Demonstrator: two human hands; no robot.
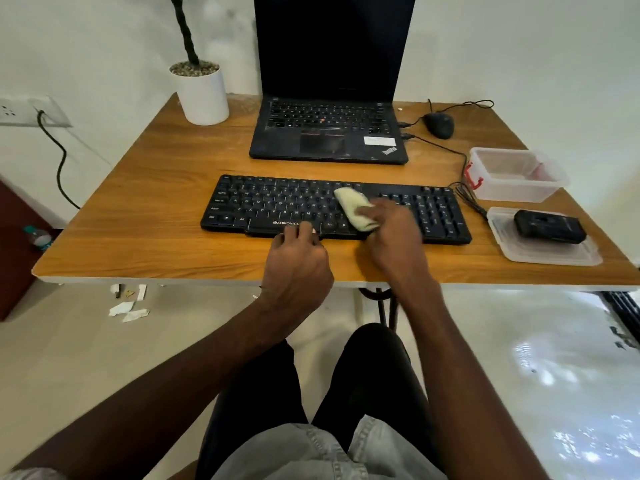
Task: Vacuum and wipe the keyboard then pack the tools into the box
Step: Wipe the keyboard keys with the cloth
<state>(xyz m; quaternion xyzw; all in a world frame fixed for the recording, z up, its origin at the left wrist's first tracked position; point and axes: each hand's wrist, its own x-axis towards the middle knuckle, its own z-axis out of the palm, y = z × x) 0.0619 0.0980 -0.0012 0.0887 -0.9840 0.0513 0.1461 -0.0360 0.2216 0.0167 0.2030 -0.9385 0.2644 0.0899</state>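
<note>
A black keyboard (277, 206) lies across the middle of the wooden table (156, 188). My right hand (391, 230) holds a pale yellow cloth (351, 206) down on the keys just right of the keyboard's centre. My left hand (298, 258) grips the keyboard's front edge near the space bar, fingers curled over it. At the table's right end a small black vacuum (549, 226) lies on a clear plastic lid (547, 252). Behind the lid stands the open clear box (516, 174) with a red latch.
An open black laptop (329, 129) stands behind the keyboard. A black mouse (439, 124) and its cables lie at the back right. A white plant pot (202, 93) stands at the back left. My knees are under the table's front edge.
</note>
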